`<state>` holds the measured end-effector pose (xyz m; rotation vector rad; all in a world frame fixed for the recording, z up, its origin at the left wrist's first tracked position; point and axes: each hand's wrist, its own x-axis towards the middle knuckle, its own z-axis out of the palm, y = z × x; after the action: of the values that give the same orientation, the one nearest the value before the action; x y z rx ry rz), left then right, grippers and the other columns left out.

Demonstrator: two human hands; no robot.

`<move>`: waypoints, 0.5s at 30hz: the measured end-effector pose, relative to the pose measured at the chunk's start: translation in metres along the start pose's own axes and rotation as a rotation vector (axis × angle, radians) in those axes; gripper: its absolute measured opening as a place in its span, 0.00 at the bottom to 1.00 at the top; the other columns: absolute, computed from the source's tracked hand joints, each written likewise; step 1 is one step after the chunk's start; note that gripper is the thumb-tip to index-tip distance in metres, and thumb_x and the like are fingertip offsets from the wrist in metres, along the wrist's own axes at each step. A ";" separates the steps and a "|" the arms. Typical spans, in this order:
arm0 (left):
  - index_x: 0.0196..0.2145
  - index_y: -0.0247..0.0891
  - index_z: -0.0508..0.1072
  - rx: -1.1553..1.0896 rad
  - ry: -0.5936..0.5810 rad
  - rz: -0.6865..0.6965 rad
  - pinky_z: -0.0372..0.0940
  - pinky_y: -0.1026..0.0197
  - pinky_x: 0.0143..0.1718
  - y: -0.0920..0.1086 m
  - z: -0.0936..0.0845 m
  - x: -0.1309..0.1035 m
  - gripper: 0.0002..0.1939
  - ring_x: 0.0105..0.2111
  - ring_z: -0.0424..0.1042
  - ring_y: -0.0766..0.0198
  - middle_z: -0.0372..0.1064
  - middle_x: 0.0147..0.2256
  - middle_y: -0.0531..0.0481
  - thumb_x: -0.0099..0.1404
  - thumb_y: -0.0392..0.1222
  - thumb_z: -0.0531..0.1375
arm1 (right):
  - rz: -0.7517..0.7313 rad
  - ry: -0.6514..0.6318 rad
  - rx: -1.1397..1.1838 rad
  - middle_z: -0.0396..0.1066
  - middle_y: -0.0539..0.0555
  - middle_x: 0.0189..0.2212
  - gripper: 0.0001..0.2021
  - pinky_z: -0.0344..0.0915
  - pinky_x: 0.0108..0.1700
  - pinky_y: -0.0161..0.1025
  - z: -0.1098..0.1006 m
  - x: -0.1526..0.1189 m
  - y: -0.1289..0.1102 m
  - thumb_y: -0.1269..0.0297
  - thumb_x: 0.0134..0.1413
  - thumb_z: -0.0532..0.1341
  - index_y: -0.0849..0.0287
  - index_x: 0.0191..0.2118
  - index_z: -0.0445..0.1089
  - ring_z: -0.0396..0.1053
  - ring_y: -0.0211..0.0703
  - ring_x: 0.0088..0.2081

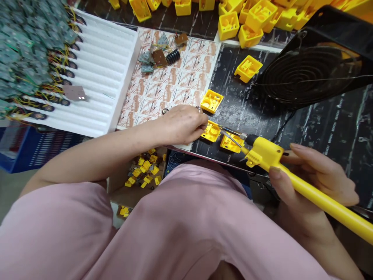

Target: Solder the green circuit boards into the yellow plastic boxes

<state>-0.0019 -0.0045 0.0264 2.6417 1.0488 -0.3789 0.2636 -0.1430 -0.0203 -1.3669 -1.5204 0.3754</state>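
My left hand [186,123] is closed at the edge of a small yellow housing [211,131], its fingertips on the housing's left side. In my right hand [313,179] is a yellow soldering gun [266,153], gripped between thumb and fingers. Its metal tip points left, reaching the right side of that housing. Under the tip lies another yellow housing [230,143]. A third open housing [212,102] sits just above my left hand, and a fourth [248,69] is farther back.
A black round fan [300,77] stands at the right. On the left, a white ribbed tray [99,50] bears wired green boards [26,50]. Loose parts [159,58] lie on the patterned sheet. Yellow housings [259,15] are piled behind; a box of yellow pieces [145,167] is below the table edge.
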 end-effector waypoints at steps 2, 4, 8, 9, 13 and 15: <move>0.35 0.37 0.78 0.026 0.006 0.004 0.57 0.60 0.33 0.001 0.000 0.000 0.12 0.32 0.74 0.58 0.76 0.29 0.46 0.67 0.38 0.55 | -0.138 -0.085 0.013 0.80 0.52 0.35 0.28 0.74 0.28 0.38 0.004 0.007 -0.010 0.74 0.43 0.74 0.50 0.52 0.77 0.77 0.43 0.29; 0.35 0.37 0.79 0.060 0.028 0.015 0.57 0.60 0.32 0.001 0.001 -0.001 0.12 0.32 0.74 0.58 0.75 0.29 0.46 0.67 0.39 0.54 | -0.246 -0.142 0.073 0.78 0.51 0.31 0.24 0.74 0.27 0.38 0.010 0.013 -0.018 0.76 0.45 0.73 0.53 0.50 0.76 0.76 0.43 0.28; 0.32 0.37 0.78 0.143 0.061 0.037 0.58 0.58 0.32 0.001 0.004 -0.001 0.13 0.30 0.74 0.58 0.75 0.27 0.46 0.66 0.39 0.53 | -0.265 -0.212 0.081 0.76 0.48 0.28 0.16 0.74 0.24 0.38 0.017 0.016 -0.027 0.76 0.48 0.71 0.51 0.39 0.73 0.75 0.43 0.27; 0.31 0.37 0.78 0.159 0.061 0.039 0.59 0.58 0.33 0.002 0.004 0.000 0.13 0.30 0.74 0.58 0.75 0.27 0.46 0.66 0.39 0.53 | -0.256 -0.228 0.052 0.75 0.48 0.28 0.15 0.74 0.25 0.38 0.018 0.015 -0.027 0.76 0.49 0.71 0.50 0.38 0.71 0.75 0.42 0.28; 0.32 0.37 0.78 0.193 0.051 0.035 0.60 0.57 0.34 0.003 0.003 0.001 0.14 0.30 0.74 0.57 0.75 0.27 0.46 0.66 0.40 0.53 | -0.343 -0.247 -0.024 0.75 0.49 0.28 0.15 0.71 0.22 0.34 0.021 0.018 -0.028 0.74 0.48 0.72 0.53 0.38 0.69 0.75 0.40 0.28; 0.32 0.37 0.78 0.181 0.051 0.034 0.60 0.56 0.34 0.004 0.003 0.002 0.13 0.31 0.74 0.56 0.74 0.27 0.45 0.65 0.40 0.53 | -0.449 -0.255 -0.005 0.75 0.49 0.26 0.16 0.69 0.21 0.30 0.023 0.025 -0.029 0.73 0.47 0.74 0.56 0.37 0.68 0.74 0.37 0.27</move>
<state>0.0018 -0.0069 0.0231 2.8393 1.0282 -0.4192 0.2324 -0.1217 0.0036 -0.9664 -1.9830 0.2684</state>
